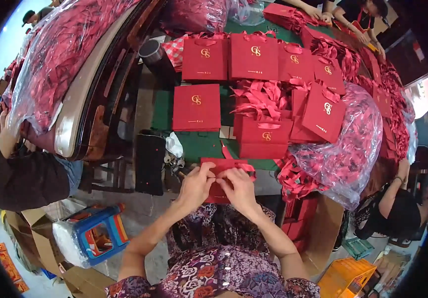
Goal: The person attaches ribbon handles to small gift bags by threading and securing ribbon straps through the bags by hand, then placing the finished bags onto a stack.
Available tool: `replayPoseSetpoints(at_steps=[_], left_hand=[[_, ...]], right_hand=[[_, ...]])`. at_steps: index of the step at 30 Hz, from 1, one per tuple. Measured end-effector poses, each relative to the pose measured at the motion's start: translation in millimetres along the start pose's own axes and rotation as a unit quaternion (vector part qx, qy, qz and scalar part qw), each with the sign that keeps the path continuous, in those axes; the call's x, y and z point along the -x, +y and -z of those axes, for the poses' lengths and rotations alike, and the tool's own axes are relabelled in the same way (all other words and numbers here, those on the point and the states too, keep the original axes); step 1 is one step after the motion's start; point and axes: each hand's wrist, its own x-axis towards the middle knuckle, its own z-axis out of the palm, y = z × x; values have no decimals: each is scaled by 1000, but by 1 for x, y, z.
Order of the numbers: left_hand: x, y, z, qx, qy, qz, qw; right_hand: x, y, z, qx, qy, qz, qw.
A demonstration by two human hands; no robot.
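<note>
A red bag is lying flat at the near edge of the counter, right in front of the person. Both hands are pinching it. The left hand is gripping the bag's left side, and the right hand is gripping its right side. The two hands are sitting close together, fingers curled on the bag. A red ribbon is poking out of the bag just past the right hand.

Past the hands, more red bags are standing and lying on the green counter. One flat bag is lying just beyond the left hand. A heap of loose ribbons is sitting beyond the right hand, among the bags. To the right of the right hand, a clear plastic sack is bulging with red ribbons. Below it, a cardboard box is holding more red things.

To the left of the left hand, a blue stool is lying on the floor. Another person's arm is resting far to the left. An orange crate is sitting low on the right.
</note>
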Motion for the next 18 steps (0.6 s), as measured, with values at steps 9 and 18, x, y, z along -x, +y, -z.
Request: replayPoseSetpoints(at_steps=[9,18], left_hand=[[-27,-37,14,-169,-36,-61,983],[-21,-30,5,-144,7,-55,988]], right_hand=[[-8,14,-16,-60,65,-97,991],[-9,13,-33,3,102,-67,992]])
